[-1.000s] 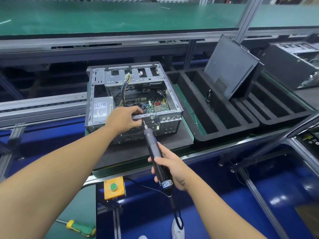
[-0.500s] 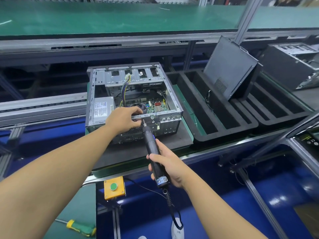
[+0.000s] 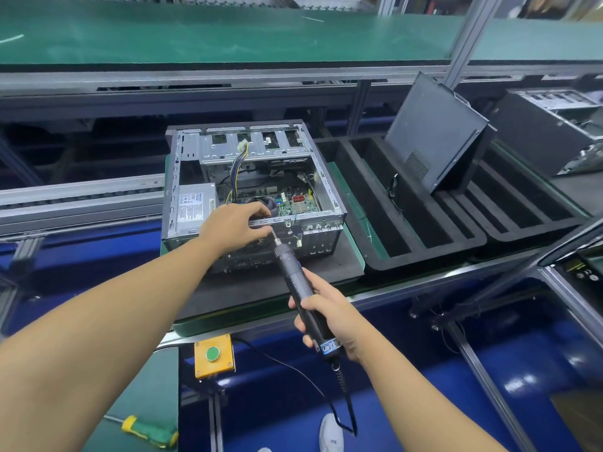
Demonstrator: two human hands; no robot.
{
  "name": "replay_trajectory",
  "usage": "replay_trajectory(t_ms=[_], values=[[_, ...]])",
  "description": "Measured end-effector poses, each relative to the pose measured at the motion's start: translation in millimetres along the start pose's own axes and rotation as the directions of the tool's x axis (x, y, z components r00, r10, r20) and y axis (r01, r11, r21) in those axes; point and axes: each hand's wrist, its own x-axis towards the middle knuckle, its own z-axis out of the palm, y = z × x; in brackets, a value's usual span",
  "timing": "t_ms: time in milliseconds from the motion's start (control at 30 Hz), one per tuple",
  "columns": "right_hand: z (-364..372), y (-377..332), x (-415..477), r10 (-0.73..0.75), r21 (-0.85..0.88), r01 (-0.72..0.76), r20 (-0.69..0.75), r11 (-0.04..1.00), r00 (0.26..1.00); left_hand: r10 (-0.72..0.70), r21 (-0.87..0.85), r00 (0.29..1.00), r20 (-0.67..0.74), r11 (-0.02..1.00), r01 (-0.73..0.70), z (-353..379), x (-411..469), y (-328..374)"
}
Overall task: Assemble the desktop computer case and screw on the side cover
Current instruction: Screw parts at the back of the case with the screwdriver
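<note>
The open computer case (image 3: 254,148) lay on its side at the centre of the frame, on a dark mat on the surface (image 3: 248,295), its interior facing up because the side cover (image 3: 434,132) was not yet fitted. That cover leaned in a black foam tray (image 3: 424,243) at upper right, well apart. The left hand (image 3: 235,228) curled its fingers over the case's near rim, probably to steady it and guide the bit. The right hand (image 3: 329,318) gripped an electric screwdriver (image 3: 293,278), tilted so its tip met the rim just beside the left fingertips; whether a screw sat there could not be told
</note>
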Motion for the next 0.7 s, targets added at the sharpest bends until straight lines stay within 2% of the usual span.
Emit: replay_trajectory(t_ms=[367,533,600,700], values=[[-27.1,-39.4,12.4,-0.104,0.039,0.105,-0.029,0.994,0.994,-0.063,-0.026,0.997,0.041,0.998,0.065,-7.8,1.5,10.0],[-53.8,-62.6,25.9,-0.150,0.103,0.153,-0.041,0.983,0.988,-0.094,0.003,0.957,0.275,0.995,0.097,-22.2,15.8,17.2],[-70.1,-77.4,34.0,-0.181,0.116,0.187,-0.065,0.975,0.981,-0.117,0.027,0.938,0.326,0.993,0.115,-28.1,26.5,25.5],[-102.6,-102.0,46.5,-0.218,0.136,0.232,-0.113,0.963,0.970,-0.142,0.009,0.957,0.253,0.989,0.145,-36.6,53.1,52.3]])
